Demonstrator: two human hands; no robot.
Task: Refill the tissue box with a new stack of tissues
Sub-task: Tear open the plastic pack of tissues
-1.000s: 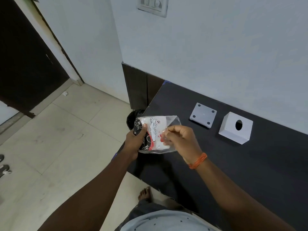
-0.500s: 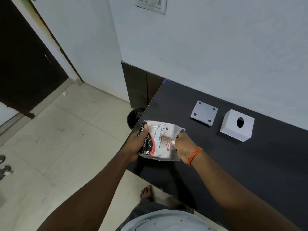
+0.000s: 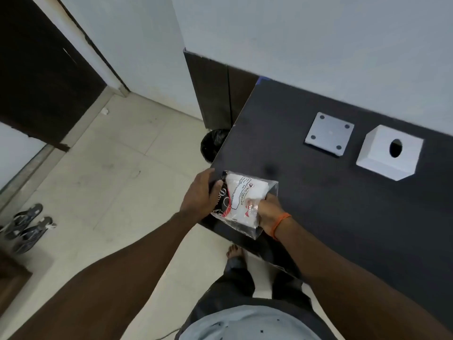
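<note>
Early days on this refill. The tissue box [image 3: 389,152], a white cube with a round dispensing hole in one face, sits on the dark worktop [image 3: 343,204] near the wall, and its grey square base plate [image 3: 329,134] with four dark corner dots lies flat just beside it, apart from the box. So the box looks opened up and ready to take a stack; nothing is loaded yet.

The action is at the worktop's near corner. The left hand [image 3: 199,195] wraps around the left end of the tissue pack [image 3: 241,201], fingers curled closed on it. The right hand [image 3: 268,212], an orange thread band at the wrist, has its fingers pushed into the open clear end of the wrapper, closed on the white stack inside as far as the plastic lets me see.

The pack itself: clear glossy film, crinkled and loose at the open end, with black and red printing on the left side and a white label panel across the top. The white tissues inside look soft and squashed together, sitting tilted in the wrapper.

Left to do, by my reading: draw the stack out, feed it into the box, thread a tissue through the hole, refit the plate.
</note>
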